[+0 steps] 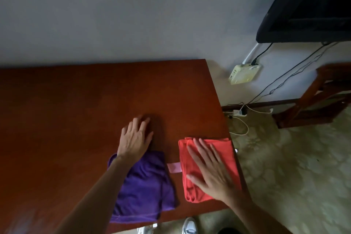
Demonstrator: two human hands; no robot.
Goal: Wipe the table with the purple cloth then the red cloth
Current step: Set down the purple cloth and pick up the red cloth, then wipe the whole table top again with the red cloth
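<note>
The reddish-brown wooden surface [76,104] ran from the left edge of the view to a corner at about 1 o'clock, with its near edge at the bottom. The purple cloth [146,186] lay loosely folded at about 6 o'clock, close to the near edge, with the left forearm crossing over its upper left part. The left hand [135,137] lay flat and released on the bare wood just beyond the cloth's far edge, toward 12 o'clock, fingers spread and gripping nothing. The red cloth [224,156] lay folded at about 4 o'clock, right along the surface's right edge, just beside the purple cloth but apart from it. A small pink tag [173,167] stuck out from the red cloth's left side into the gap between the two. The right hand [210,173] rested palm down on the red cloth, fingers stretched out flat and not clenched. Beyond the surface, at 2 o'clock, a cream-coloured box [244,74] hung on the wall with black cables [284,81] trailing toward the patterned floor [294,167].
</note>
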